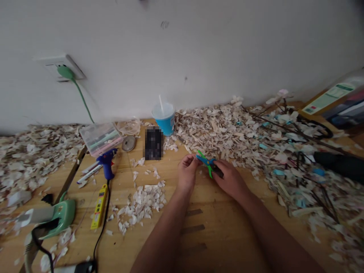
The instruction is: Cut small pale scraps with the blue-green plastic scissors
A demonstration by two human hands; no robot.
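In the middle of the table my right hand [227, 175] grips a pair of scissors [207, 161] with blue and green parts and a dark handle. The blades point left, toward my left hand [188, 169]. That hand is closed in a pinch right at the blade tips; what sits between its fingers is too small to make out. Below and to the left lies a small heap of pale petal-like pieces [148, 201]. A much larger pile of similar pale scraps [210, 129] spreads behind and to the right of my hands.
A blue cup [165, 123] with a straw stands near the wall. To the left are a blue glue gun [107, 165], a clear plastic box [101, 137], a yellow packet [99, 206] and a green power strip [64, 214] with cables. Thin branches [278, 121] lie across the right-hand pile.
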